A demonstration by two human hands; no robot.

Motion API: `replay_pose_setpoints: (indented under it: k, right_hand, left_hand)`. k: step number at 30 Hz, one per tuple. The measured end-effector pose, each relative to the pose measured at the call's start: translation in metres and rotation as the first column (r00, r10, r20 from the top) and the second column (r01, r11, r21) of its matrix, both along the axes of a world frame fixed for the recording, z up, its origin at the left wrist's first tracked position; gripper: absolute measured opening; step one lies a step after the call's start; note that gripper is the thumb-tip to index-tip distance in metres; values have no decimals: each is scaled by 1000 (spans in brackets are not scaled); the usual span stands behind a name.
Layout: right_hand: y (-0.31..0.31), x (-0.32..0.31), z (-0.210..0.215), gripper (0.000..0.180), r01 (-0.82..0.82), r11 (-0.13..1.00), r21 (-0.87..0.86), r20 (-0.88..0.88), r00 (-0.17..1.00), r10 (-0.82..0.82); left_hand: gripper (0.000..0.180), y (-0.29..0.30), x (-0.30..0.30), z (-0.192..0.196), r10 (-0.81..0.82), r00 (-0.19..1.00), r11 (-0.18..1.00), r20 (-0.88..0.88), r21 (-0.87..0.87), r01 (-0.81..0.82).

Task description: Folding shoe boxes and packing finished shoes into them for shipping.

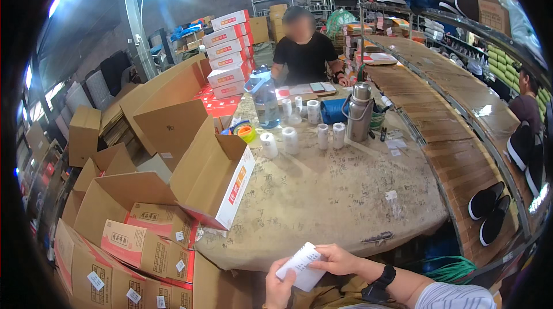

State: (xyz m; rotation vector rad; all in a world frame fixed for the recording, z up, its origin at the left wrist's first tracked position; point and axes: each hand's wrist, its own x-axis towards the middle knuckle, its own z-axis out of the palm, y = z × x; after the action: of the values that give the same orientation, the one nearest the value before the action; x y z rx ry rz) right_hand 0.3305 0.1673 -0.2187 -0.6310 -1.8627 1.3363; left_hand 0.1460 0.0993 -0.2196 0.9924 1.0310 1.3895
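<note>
A white paper slip (302,267) with printed lines sits at the near edge of the scene, pinched between both hands. The left hand (279,289) grips its lower corner from below, while the right hand (336,259) closes its fingers over the slip's right side. Just beyond lies a worn round table (334,193) carrying white label rolls (290,139), a clear water jug (265,98) and a steel flask (360,112). On the left, an open shoebox (216,176) rests on stacked cardboard cartons (124,245). A person in a black shirt (305,55) sits at the far side.

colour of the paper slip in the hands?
White with dark print, the paper slip shows in the head view, held by both hands.
</note>
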Motion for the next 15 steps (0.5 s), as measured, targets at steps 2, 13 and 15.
replay_pose_setpoints:
  k: [2, 13, 15]
  right_hand:
    - [-4, 2, 3, 24, 47, 999, 24, 134, 990, -50]
    - [-15, 0, -3, 18, 29, 978, 209, 191, 979, -70]
    - [-17, -3, -4, 17, 48, 975, 219, 165, 983, -85]
  left_hand:
    - [42, 0, -1, 6, -17, 997, 999, -81, -34, 14]
    - [15, -5, 1, 4, 258, 833, 965, -490, 176, -195]
    - [14, -6, 3, 10, 282, 824, 958, -492, 187, -217]
